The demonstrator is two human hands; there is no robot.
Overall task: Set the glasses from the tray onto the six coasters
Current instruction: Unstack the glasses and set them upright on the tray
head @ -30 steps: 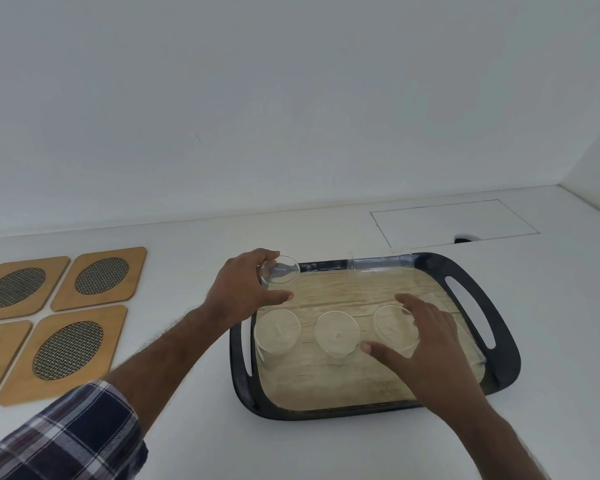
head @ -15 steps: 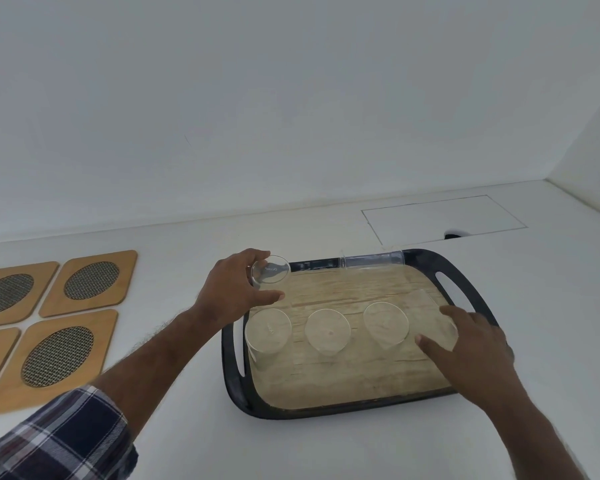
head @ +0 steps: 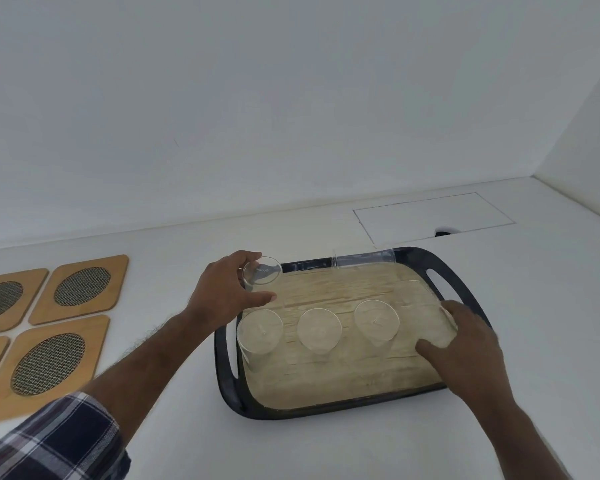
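A black tray point(head: 326, 412) with a wood-look floor sits on the white counter. Three clear glasses stand in a row on it: left point(head: 260, 332), middle point(head: 319, 330), right point(head: 376, 322). Another glass point(head: 364, 262) lies on its side along the back rim. My left hand point(head: 222, 296) holds a tilted clear glass point(head: 262, 274) over the tray's back-left corner. My right hand point(head: 465, 348) wraps thumb and fingers around a faint clear glass point(head: 437, 327) at the tray's right end. Wooden coasters with mesh ovals lie far left: point(head: 82, 287), point(head: 49, 362), point(head: 0, 301).
A white wall rises behind the counter and a second wall closes the right corner. A rectangular hatch outline point(head: 433, 216) with a small dark notch lies behind the tray. Bare counter separates the coasters from the tray.
My right hand has slid right, from the third standing glass to the glass at the tray's right end. My left hand keeps its glass at the back-left corner.
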